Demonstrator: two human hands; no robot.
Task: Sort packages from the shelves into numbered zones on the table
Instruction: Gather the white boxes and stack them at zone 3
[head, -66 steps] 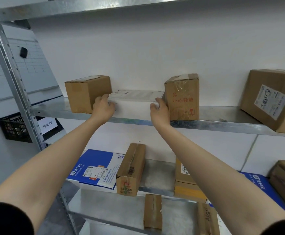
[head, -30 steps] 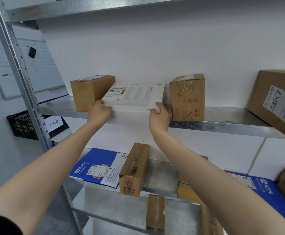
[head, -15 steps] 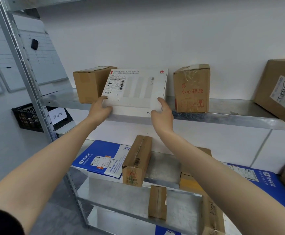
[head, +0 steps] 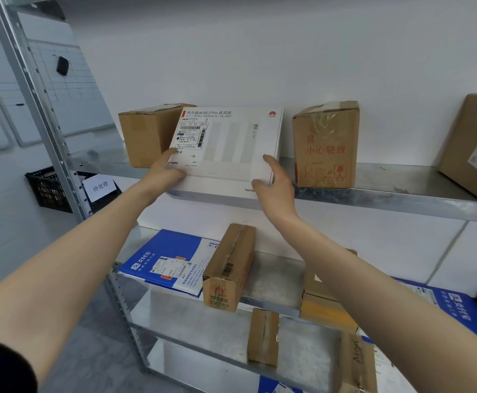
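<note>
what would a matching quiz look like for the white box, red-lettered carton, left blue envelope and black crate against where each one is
1 white box
2 red-lettered carton
3 blue envelope
4 black crate

A left of the shelf post
B standing on the upper shelf
C held by left hand and right hand
D lying flat on the lower shelf

Pairs: 1-C, 2-B, 3-D, 4-A

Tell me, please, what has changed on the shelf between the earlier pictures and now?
The white router box, earlier flat on the upper shelf, has been drawn forward and tipped up, showing its labelled face. The left hand and right hand gripped its near corners throughout. The plain cardboard box and red-printed cardboard box stayed put.
</note>
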